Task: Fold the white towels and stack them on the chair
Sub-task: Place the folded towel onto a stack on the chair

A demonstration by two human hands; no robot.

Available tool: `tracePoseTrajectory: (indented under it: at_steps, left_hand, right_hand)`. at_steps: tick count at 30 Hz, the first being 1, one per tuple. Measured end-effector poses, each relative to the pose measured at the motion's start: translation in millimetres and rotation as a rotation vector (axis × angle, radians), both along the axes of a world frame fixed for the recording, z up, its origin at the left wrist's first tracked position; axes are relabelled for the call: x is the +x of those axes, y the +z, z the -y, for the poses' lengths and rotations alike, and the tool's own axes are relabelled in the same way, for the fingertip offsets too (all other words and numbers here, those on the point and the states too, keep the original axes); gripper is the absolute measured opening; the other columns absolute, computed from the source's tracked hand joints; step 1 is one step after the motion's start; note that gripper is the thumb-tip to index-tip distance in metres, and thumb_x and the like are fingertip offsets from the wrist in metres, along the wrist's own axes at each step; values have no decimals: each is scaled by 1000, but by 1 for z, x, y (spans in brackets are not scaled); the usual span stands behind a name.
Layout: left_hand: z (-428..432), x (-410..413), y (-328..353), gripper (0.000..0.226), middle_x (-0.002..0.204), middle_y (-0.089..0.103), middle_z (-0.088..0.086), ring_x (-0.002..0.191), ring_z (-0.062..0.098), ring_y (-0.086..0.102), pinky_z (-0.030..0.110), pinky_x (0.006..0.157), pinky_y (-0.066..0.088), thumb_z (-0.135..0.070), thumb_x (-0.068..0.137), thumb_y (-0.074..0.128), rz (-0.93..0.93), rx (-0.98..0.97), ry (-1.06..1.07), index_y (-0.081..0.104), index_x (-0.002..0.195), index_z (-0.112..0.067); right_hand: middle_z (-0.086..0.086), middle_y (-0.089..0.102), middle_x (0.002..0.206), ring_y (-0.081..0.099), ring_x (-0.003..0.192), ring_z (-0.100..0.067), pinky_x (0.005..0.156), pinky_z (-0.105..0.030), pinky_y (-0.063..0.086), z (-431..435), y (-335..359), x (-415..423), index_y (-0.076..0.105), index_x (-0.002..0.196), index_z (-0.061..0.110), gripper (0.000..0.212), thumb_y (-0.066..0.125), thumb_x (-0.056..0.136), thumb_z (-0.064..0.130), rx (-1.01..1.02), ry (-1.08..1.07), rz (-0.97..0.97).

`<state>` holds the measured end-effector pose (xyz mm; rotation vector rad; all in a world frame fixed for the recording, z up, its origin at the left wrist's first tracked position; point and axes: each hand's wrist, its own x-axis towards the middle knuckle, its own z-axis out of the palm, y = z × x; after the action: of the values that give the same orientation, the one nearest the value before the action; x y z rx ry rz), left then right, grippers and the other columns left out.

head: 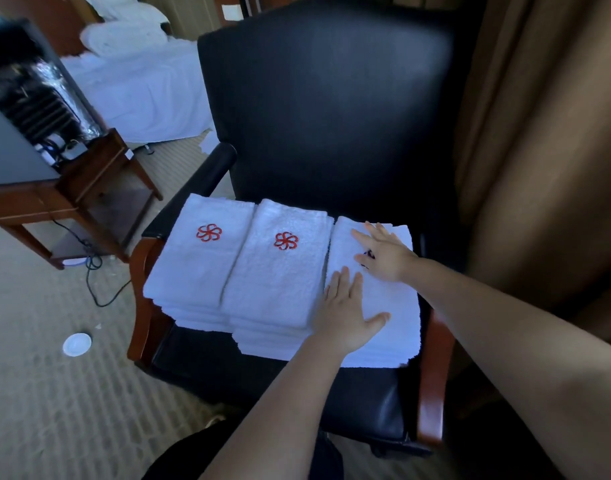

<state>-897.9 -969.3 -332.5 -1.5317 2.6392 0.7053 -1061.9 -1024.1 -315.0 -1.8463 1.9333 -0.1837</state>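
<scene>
Left hand [345,315] and, just beyond, right hand [383,254] lie spread flat on the folded white terry towel [396,306], probably levelling it on the black leather chair [332,116].

A pale ribbed carpet [54,393] covers the floor, with a small round white dish [76,344] and a black cable [96,282] lying on it. At upper left stands a bed [141,95] with rumpled white linen. Nearer, a wooden side table [99,174] bears a dark appliance [23,109], and tan curtains [539,133] hang at the right.
</scene>
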Motion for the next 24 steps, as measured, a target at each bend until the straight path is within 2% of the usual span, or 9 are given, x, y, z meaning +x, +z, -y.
tracePoseTrajectory:
  at_steps: [2, 4, 8, 14, 18, 21, 24]
  left_hand:
    - [-3, 9, 12, 80, 164, -3, 1, 149, 13, -7, 30, 120, 4, -57, 97, 38, -63, -74, 8, 5, 156, -13]
    - [-11, 18, 22, 71, 164, 4, 1, 150, 13, -1, 27, 119, 5, -48, 100, 39, -102, -153, -3, 11, 155, -12]
    - [-29, 42, 36, 68, 163, 3, 1, 150, 15, 0, 28, 119, 2, -40, 101, 42, -52, -214, -11, 12, 155, -13]
    - [-56, 91, 63, 69, 163, 3, 3, 150, 19, 2, 30, 120, 2, -39, 101, 44, 0, -277, 73, 11, 155, -13]
    - [-74, 129, 85, 70, 163, 2, 4, 150, 20, 1, 32, 121, 1, -39, 101, 43, 46, -322, 122, 9, 155, -12]
    - [-86, 154, 103, 70, 163, 6, 5, 150, 21, 3, 33, 121, 1, -40, 100, 45, 42, -375, 167, 12, 154, -13]
    - [-99, 179, 121, 70, 162, 9, 6, 150, 22, 5, 34, 121, 3, -39, 99, 48, 40, -402, 221, 14, 154, -12]
  right_hand:
    - [1, -6, 163, -12, 148, -15, 120, -32, -1, -9, 12, 3, 13, 155, 27, 58, 38, 103, 33, -52, -29, 58]
    - [2, 1, 163, -7, 149, -14, 119, -31, 2, -19, 20, 6, 17, 154, 29, 56, 39, 103, 31, -104, -39, 74]
    - [2, 16, 161, 4, 149, -10, 116, -28, 17, -40, 35, 12, 25, 152, 28, 53, 42, 102, 33, -136, -24, 56]
    - [1, 29, 156, 41, 132, -18, 104, -36, 39, -75, 73, 31, 29, 151, 21, 54, 43, 101, 36, -196, -5, -8]
    - [-2, 42, 148, 49, 125, -22, 96, -34, 43, -104, 94, 53, 34, 148, 19, 51, 45, 101, 35, -271, 22, -9]
    - [-8, 48, 141, 46, 127, -25, 101, -39, 40, -120, 110, 76, 40, 145, 17, 48, 47, 100, 33, -356, 70, -7]
    - [-5, 49, 141, 45, 127, -24, 102, -40, 40, -130, 126, 101, 44, 141, 18, 46, 49, 99, 34, -413, 106, 12]
